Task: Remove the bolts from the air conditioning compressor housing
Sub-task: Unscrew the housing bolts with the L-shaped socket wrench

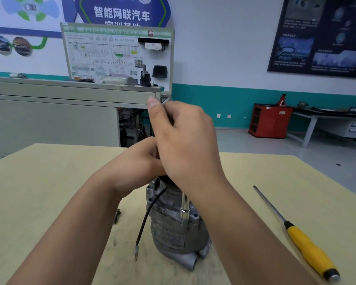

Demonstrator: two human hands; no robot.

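Table (49,171): compressor (173,229), screwdriver (308,249) (yellow-handled), bolt (117,217)

We record a white wall (224,48) with a teal band (214,103) along its base and a dark poster (321,38) at right. A wiring-diagram board (111,56) stands on a grey bench (49,112). On the grey floor (255,145) – a red cabinet (269,121) beside a grey table (327,118). The worktop (49,171) is pale wood.

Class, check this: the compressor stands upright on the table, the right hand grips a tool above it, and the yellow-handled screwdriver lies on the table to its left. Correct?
Not quite. In the head view the yellow-handled screwdriver lies to the right of the compressor, not its left. The rest holds: it stands upright on the table, and the right hand grips a tool above it.
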